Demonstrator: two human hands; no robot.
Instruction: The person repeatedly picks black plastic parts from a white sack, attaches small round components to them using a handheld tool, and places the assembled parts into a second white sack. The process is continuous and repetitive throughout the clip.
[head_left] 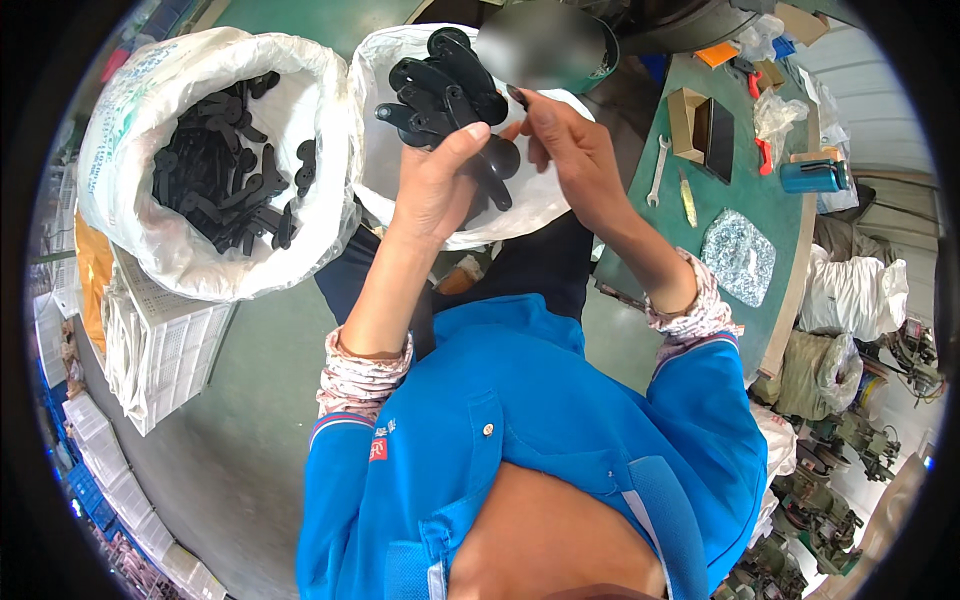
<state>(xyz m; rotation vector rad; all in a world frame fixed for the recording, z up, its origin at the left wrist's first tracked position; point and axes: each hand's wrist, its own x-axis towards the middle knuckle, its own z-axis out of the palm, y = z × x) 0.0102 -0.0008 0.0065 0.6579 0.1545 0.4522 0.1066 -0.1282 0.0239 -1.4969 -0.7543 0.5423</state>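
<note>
A bunch of glossy black plastic parts [450,90] with rounded ends fans out from my left hand [432,190], which is closed around it. Some of the parts stick out below the fingers. To the right of the bunch, my right hand [578,150] is closed, with a small dark piece [517,97] at its fingertips; the rest of that piece is hidden. Both hands are over an open white bag [545,195] in front of my lap. On the left, another white bag [335,110] holds many similar black parts [215,190].
A green bench [665,235] at the right carries a wrench [658,170], a small cutter [688,198], an open cardboard box [687,125], a clear plastic packet [738,257] and a blue cylinder [812,176]. White crates [165,340] stand at the left. A green tub [600,75] is behind the hands.
</note>
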